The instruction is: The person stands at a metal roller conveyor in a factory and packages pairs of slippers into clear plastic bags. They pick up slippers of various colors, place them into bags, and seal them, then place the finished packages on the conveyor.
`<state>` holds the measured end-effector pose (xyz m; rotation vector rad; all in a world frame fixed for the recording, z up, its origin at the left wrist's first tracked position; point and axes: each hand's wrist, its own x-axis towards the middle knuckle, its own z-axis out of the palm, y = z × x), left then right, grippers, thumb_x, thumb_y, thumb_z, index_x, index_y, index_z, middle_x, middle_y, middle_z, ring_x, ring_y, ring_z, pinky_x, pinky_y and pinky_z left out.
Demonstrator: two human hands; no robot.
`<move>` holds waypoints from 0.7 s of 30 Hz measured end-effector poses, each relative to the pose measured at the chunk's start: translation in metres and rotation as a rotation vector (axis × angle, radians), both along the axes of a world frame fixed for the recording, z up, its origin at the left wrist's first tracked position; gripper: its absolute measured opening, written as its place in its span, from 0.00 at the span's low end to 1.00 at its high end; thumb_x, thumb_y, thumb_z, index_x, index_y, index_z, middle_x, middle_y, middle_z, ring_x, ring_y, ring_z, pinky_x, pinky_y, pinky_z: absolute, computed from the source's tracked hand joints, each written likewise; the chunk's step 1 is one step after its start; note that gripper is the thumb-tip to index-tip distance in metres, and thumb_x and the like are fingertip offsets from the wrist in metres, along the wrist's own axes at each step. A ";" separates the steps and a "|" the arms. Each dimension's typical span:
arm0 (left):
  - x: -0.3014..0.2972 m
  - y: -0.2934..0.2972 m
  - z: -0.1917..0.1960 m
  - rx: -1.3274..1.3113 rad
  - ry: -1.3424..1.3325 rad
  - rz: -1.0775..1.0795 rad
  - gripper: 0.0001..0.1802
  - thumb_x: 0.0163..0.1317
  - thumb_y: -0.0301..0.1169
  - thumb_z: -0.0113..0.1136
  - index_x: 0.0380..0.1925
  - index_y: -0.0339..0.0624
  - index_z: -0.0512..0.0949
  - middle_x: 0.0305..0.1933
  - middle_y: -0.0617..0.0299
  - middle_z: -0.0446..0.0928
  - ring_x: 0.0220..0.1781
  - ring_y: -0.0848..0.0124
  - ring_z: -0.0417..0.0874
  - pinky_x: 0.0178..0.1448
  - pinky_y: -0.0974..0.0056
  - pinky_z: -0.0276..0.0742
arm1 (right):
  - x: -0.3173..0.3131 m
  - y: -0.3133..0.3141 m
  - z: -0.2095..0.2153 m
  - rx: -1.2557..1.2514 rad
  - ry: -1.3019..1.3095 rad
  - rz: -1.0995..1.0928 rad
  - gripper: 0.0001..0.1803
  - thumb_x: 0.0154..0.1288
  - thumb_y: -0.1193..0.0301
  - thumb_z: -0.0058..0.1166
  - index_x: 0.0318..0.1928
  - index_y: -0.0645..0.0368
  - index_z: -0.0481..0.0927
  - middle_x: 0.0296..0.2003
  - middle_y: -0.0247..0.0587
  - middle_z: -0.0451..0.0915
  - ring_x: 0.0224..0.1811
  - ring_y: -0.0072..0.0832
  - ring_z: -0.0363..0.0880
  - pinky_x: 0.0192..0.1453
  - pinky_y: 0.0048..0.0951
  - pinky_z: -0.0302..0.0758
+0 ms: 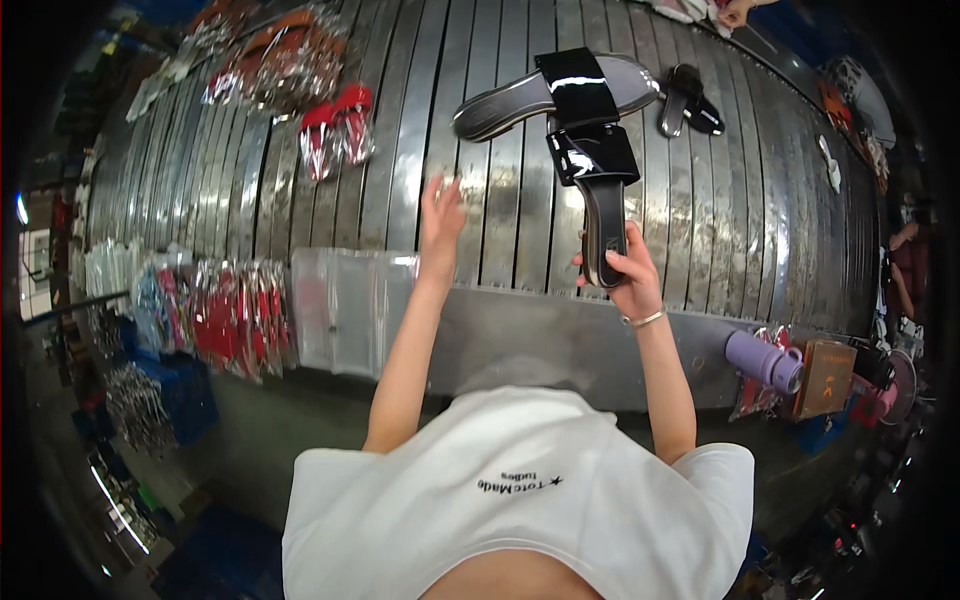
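My right hand (636, 275) grips a black slide sandal (604, 215) by its heel end, thumb on the insole. This sandal has a wide, glossy strap and points away from me over the slatted metal conveyor (500, 230). Just beyond its toe a second black slide sandal (580, 85) lies crosswise, overlapping it in view; I cannot tell whether the two touch. To the left, my left hand (442, 218) hovers over the conveyor's near part, slightly blurred, fingers apart and holding nothing. Close to that forearm sits a stack of clear plastic bags (345, 305).
Another black sandal pair (690, 105) lies farther right. Red sandals in clear wrap (338, 130) and brown wrapped ones (290, 60) lie far left. Red packets (240, 310) line the near left edge. A purple bottle (757, 358) and brown box (825, 375) stand right. Another person's hand (736, 12) shows far right.
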<state>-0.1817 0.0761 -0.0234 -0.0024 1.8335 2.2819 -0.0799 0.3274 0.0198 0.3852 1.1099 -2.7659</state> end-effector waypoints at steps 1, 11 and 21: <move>0.003 -0.002 0.003 0.137 0.003 -0.022 0.44 0.58 0.59 0.52 0.64 0.44 0.51 0.66 0.51 0.58 0.65 0.59 0.63 0.67 0.54 0.56 | 0.015 -0.013 0.005 0.020 0.012 -0.009 0.20 0.58 0.80 0.46 0.50 0.57 0.59 0.44 0.54 0.73 0.42 0.47 0.79 0.34 0.43 0.82; 0.068 -0.051 0.050 1.094 -0.387 -0.094 0.27 0.53 0.39 0.50 0.54 0.42 0.67 0.58 0.45 0.68 0.61 0.46 0.67 0.54 0.53 0.77 | 0.087 -0.074 0.018 0.187 0.034 -0.075 0.14 0.60 0.70 0.43 0.46 0.56 0.61 0.35 0.51 0.75 0.30 0.38 0.78 0.23 0.30 0.75; 0.106 -0.085 0.067 0.815 -0.206 -0.136 0.16 0.55 0.34 0.50 0.44 0.47 0.63 0.53 0.46 0.70 0.56 0.47 0.72 0.54 0.50 0.75 | 0.076 -0.118 0.030 0.433 0.064 -0.194 0.14 0.63 0.67 0.53 0.41 0.57 0.62 0.29 0.42 0.76 0.26 0.30 0.80 0.22 0.26 0.76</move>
